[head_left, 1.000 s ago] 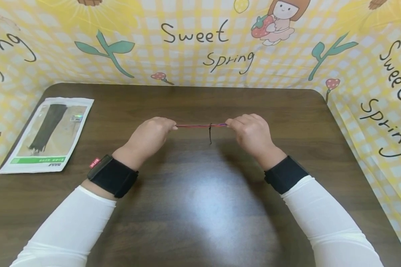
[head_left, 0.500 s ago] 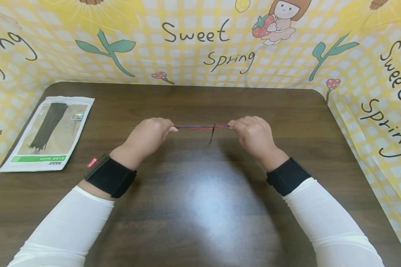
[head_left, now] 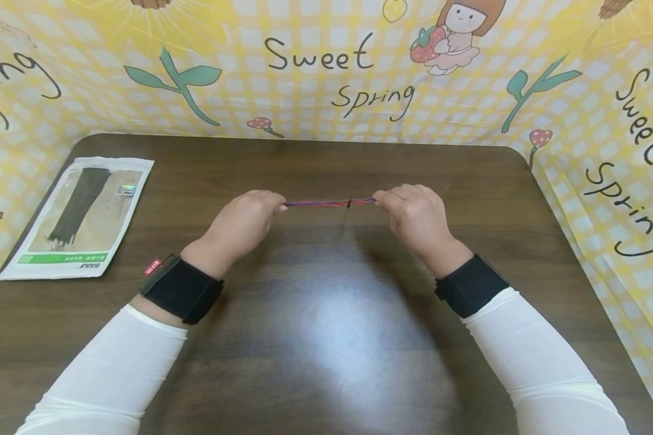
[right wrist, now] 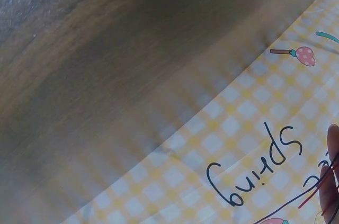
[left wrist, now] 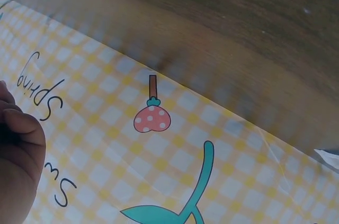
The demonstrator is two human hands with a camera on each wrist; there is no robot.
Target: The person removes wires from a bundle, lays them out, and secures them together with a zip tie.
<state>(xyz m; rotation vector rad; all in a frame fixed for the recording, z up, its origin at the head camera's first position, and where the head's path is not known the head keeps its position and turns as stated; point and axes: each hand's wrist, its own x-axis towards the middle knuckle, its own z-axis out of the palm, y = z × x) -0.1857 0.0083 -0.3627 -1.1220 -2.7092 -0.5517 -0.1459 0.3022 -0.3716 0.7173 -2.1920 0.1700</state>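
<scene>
Red and blue-purple wires (head_left: 318, 204) run in a thin, taut bundle between the two hands, above the far half of the table. My left hand (head_left: 246, 219) pinches their left end; my right hand (head_left: 416, 219) pinches the right end. A black cable tie (head_left: 349, 203) is looped round the bundle, closer to the right hand, and its tail is a faint blur below. Only the curled fingers of the left hand (left wrist: 24, 147) show in the left wrist view. At the right wrist view's edge, red and dark wires (right wrist: 312, 195) stick out from the fingertips.
A white packet (head_left: 76, 220) with a picture of a dark bundle lies at the left of the brown wooden table (head_left: 326, 338). Yellow checked cloth (head_left: 315, 115) hangs behind and along the sides.
The bundle has turned a little, its red and blue strands changing places. The tie has moved slightly right, and its tail has gone from hanging plainly to a blur. Both hands keep their grip.
</scene>
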